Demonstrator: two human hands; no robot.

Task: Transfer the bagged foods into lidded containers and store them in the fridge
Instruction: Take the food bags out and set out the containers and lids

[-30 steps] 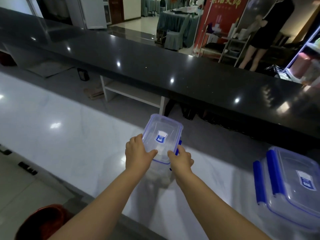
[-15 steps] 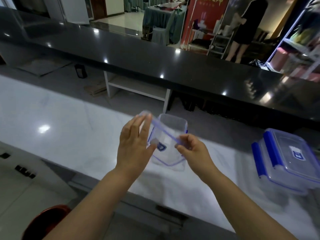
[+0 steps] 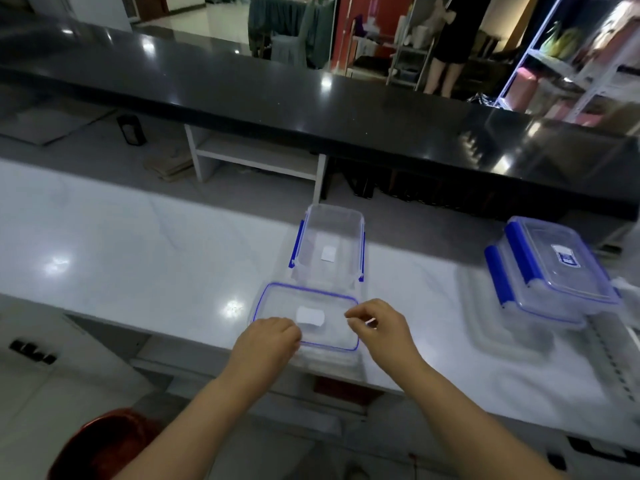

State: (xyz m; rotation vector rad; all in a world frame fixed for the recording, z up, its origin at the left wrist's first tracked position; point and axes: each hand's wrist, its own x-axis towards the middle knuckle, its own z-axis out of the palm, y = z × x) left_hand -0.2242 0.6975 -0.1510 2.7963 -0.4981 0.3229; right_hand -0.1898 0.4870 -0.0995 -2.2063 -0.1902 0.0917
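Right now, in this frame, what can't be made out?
- Bagged foods and fridge: not in the head view.
- Stacked containers at right: contents unclear through blur; lid label too small to read.
- Left hand: its fingertips hide the near edge of the lid.
- Right hand: grip on the lid unclear.
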